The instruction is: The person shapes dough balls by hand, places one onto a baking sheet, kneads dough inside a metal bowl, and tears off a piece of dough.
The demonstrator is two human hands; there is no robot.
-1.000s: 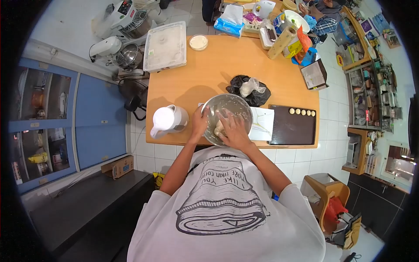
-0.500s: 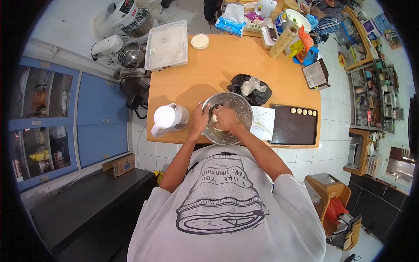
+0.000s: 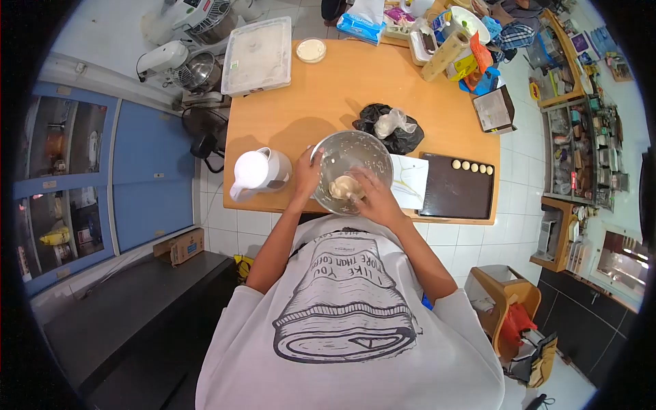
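Note:
A steel mixing bowl (image 3: 372, 147) stands at the table's front edge, its inner wall speckled with pale bits. My left hand (image 3: 307, 176) grips its left rim. Low in the bowl lies a lump of pale dough (image 3: 344, 186). At the dough's right side is my right hand (image 3: 376, 193), fingers apart and stretched over the bowl's inside; whether the fingertips touch the dough is hard to tell. A white sheet of paper (image 3: 410, 183) lies right of the bowl. Beyond it, a dark baking tray (image 3: 454, 195) carries several small round dough balls (image 3: 466, 165) along its back edge.
Left of the bowl stands a white pitcher (image 3: 256, 171). Behind the bowl sits a black plastic bag (image 3: 408, 140) with a clear bag on it. Farther back are a lidded plastic box (image 3: 257, 56), a small round tub (image 3: 311, 50) and a yellowish roll (image 3: 445, 56).
My right hand has drawn back from the dough to the right and its fingers have opened, leaving the lump in view. The left hand stays on the rim. The view has shifted slightly.

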